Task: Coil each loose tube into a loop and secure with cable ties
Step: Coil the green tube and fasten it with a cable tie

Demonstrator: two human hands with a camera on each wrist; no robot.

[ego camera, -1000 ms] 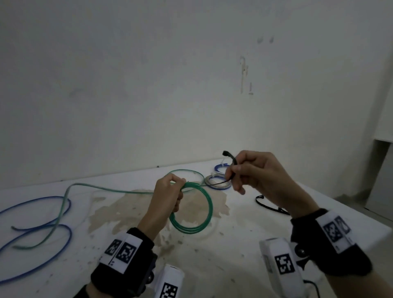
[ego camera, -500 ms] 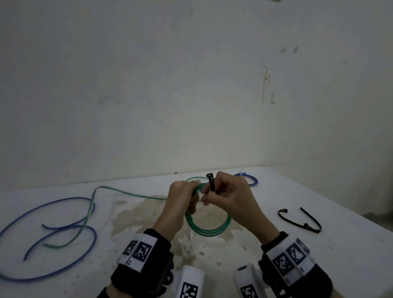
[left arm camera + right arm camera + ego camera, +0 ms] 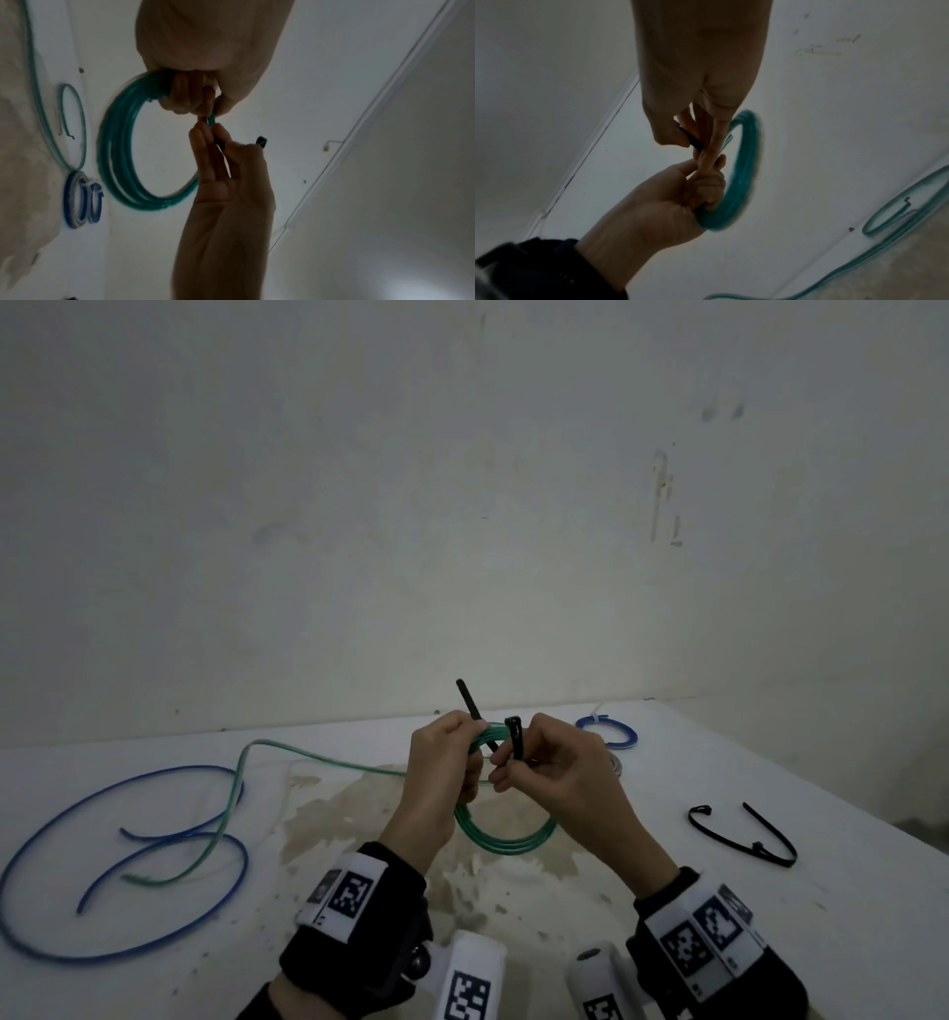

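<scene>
Left hand (image 3: 441, 778) up over the middle of the white stained tabletop (image 3: 770, 932), fingers curled tight round the top of the green plastic tube coil (image 3: 506, 839), loop hanging below the knuckles. Right hand (image 3: 560, 773) touching it, fingertips pinching the thin black cable tie (image 3: 515, 737) right at the coil's top; probably threaded around the strands, hard to tell. Loose blue tube (image 3: 102, 824) sprawled toward the left edge, spare black tie (image 3: 744, 839) near the right edge.

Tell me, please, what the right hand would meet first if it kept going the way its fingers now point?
Most likely the left hand: the right hand, pinching the black cable tie, points leftward at it across the green tube coil, and they look nearly touching already, though depth is unclear.
</scene>
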